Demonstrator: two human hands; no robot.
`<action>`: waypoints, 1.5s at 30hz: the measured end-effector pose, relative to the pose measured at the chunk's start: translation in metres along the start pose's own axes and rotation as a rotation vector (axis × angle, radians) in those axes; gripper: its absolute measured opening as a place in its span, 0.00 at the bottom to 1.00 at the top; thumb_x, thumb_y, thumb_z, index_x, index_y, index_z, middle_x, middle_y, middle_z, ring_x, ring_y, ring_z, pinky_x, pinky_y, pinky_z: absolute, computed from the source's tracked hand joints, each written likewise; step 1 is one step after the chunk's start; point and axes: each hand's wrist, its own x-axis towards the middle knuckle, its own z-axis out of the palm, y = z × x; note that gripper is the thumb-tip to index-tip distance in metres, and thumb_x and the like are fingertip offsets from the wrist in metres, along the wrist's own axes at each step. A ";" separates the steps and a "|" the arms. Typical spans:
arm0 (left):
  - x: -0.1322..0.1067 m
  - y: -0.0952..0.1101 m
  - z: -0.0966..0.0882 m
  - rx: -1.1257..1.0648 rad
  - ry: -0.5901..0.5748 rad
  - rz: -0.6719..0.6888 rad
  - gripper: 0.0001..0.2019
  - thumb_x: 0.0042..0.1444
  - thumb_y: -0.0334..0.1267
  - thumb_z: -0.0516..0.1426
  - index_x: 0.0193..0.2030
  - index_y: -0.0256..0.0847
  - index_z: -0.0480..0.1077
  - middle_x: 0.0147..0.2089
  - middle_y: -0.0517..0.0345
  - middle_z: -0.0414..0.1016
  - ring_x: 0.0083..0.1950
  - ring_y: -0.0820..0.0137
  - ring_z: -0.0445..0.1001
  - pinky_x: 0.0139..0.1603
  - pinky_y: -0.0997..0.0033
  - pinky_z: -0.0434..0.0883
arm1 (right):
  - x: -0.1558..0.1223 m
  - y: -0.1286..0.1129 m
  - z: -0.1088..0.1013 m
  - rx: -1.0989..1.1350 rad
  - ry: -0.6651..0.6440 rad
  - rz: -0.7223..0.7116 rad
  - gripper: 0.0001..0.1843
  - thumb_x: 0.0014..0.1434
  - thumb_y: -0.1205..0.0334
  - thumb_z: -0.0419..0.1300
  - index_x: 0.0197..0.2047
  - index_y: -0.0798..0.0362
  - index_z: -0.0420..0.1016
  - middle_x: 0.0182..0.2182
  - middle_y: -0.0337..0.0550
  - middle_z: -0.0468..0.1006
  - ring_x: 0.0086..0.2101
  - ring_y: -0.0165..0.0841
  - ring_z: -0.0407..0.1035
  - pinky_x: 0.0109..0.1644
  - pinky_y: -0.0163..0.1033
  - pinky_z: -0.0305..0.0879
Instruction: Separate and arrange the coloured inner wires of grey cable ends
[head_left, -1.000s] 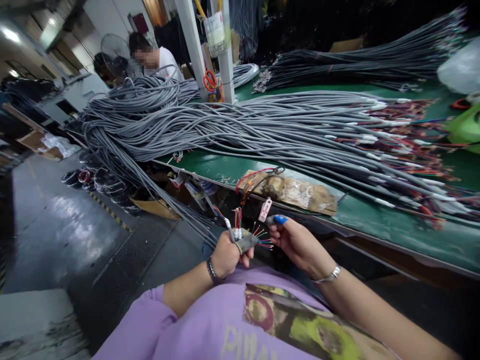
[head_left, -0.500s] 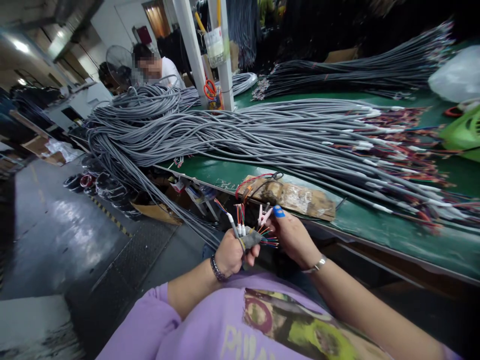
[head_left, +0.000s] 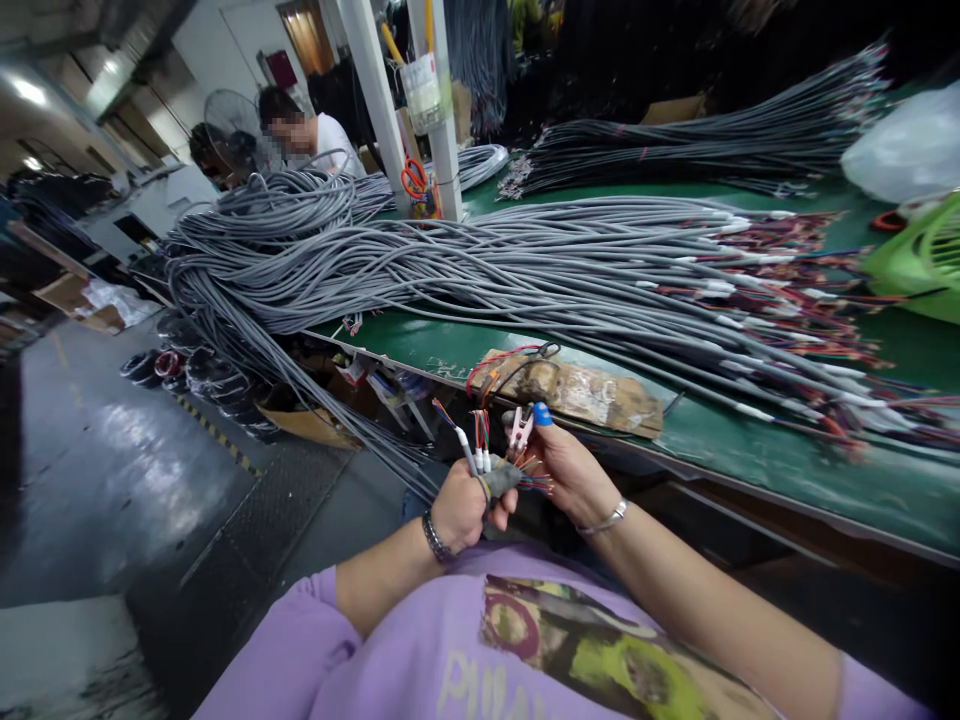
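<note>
Cables (head_left: 469,458) with white sleeves (head_left: 484,461) stand upright from the left hand (head_left: 461,505) in the head view, the left fingers curled tightly around them. A fan of coloured wires (head_left: 534,480) juts from the same grip toward the right hand (head_left: 574,470), which pinches a pink clip (head_left: 520,428) between its blue-covered thumb (head_left: 542,414) and a partly hidden finger. All of this is held in front of the tabletop (head_left: 424,337), short of its front edge.

Sleeves are on the upright ends, whereas I can make out none on the fanned wires; whether the clip touches them I cannot tell. Along the tabletop, a grey bundle (head_left: 450,265) runs from the left end toward the right, many right-hand ends already sleeved, with their coloured cores spread.

The front edge passes just beyond the right hand, and a wrapped board (head_left: 600,395) lies along it, its left corner near the clip. Between the hands the gap looks tight; room seems wider leftward, over the floor (head_left: 135,470), though trailing cables (head_left: 322,408) slope down from the tabletop's left corner.
</note>
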 end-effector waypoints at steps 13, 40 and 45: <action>-0.008 -0.002 -0.004 0.021 0.000 -0.013 0.24 0.42 0.57 0.64 0.21 0.36 0.65 0.16 0.63 0.66 0.10 0.80 0.58 0.11 0.78 0.51 | -0.009 -0.003 -0.006 0.036 -0.119 0.121 0.28 0.52 0.31 0.55 0.32 0.50 0.74 0.24 0.40 0.72 0.22 0.30 0.64 0.28 0.35 0.65; -0.006 -0.005 0.009 0.022 0.140 0.091 0.23 0.47 0.55 0.62 0.20 0.35 0.66 0.17 0.62 0.67 0.12 0.81 0.60 0.13 0.79 0.54 | -0.005 -0.003 -0.005 0.062 -0.043 0.079 0.20 0.48 0.43 0.68 0.31 0.52 0.77 0.27 0.40 0.77 0.27 0.31 0.68 0.31 0.36 0.65; -0.005 -0.006 0.008 0.005 0.131 0.095 0.22 0.47 0.54 0.63 0.21 0.35 0.66 0.17 0.62 0.67 0.12 0.80 0.60 0.12 0.79 0.54 | -0.008 -0.004 -0.003 0.097 -0.039 0.105 0.20 0.51 0.41 0.65 0.31 0.52 0.76 0.28 0.42 0.78 0.27 0.32 0.68 0.31 0.37 0.65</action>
